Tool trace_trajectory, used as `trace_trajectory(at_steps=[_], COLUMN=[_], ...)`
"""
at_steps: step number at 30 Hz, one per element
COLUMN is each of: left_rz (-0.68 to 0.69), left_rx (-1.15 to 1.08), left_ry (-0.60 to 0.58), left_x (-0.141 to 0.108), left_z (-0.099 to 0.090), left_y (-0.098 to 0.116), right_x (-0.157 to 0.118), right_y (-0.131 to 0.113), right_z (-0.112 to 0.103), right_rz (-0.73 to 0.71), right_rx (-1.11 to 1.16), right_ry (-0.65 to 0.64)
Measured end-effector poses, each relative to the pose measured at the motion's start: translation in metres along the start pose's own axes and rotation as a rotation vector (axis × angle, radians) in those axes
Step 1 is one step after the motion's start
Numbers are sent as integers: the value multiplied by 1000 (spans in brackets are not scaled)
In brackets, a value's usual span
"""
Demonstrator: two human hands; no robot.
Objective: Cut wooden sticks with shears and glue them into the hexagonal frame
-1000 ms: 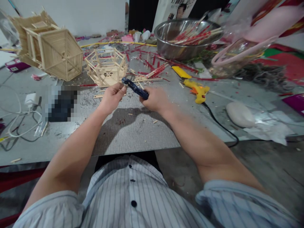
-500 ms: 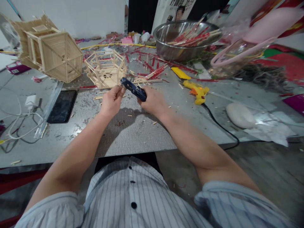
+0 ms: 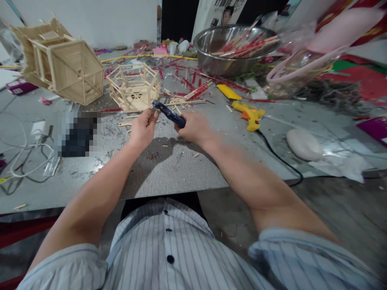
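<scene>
My right hand [image 3: 193, 128] is wrapped around the handles of dark blue pliers [image 3: 169, 114], whose head points up and left. Close by, my left hand [image 3: 143, 128] has thumb and fingers pinched together right at the jaws. What it pinches is too small to make out. Just beyond the hands stands an open six-sided frame of pale wooden sticks [image 3: 134, 90]. Loose short wooden sticks [image 3: 128, 123] lie beside my left hand, and more sticks [image 3: 190, 102] lie behind the pliers.
A larger wooden stick model [image 3: 75, 74] lies tipped at the left, near a blurred dark phone [image 3: 78, 135] and a white charger [image 3: 39, 129]. On the right are a yellow glue gun [image 3: 249, 114] with its cord, a pale stone [image 3: 304, 144] and a steel bowl [image 3: 229, 66] holding sticks.
The handles of the pliers look closer together than before. Both hands stay in nearly the same place, and the whole view has shifted slightly.
</scene>
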State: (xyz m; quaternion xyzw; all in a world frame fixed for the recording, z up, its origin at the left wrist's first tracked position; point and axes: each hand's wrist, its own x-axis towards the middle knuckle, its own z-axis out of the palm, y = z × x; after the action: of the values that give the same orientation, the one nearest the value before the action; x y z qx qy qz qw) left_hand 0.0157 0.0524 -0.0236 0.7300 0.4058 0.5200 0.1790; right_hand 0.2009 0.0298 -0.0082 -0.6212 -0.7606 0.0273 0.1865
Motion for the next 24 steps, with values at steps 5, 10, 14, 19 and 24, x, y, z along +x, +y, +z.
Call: trace_trajectory(at_steps=[5, 10, 14, 19, 24], left_rz=[-16, -16, -65, -87, -67], left_rx=[-83, -197, -251, -244, -217], left_ry=[-61, -136, -182, -185, -187], left_x=[5, 7, 7, 10, 10], left_z=[-1, -3, -5, -6, -8], left_y=[3, 6, 6, 4, 10], right_x=[0, -1, 0, -1, -1], right_y=[1, 1, 2, 0, 2], right_z=[-4, -6, -2, -1, -2], right_rz=[26, 29, 4, 41, 5], right_rx=[-3, -2, 0, 25, 92], right_ry=[-20, -12, 27, 60, 32])
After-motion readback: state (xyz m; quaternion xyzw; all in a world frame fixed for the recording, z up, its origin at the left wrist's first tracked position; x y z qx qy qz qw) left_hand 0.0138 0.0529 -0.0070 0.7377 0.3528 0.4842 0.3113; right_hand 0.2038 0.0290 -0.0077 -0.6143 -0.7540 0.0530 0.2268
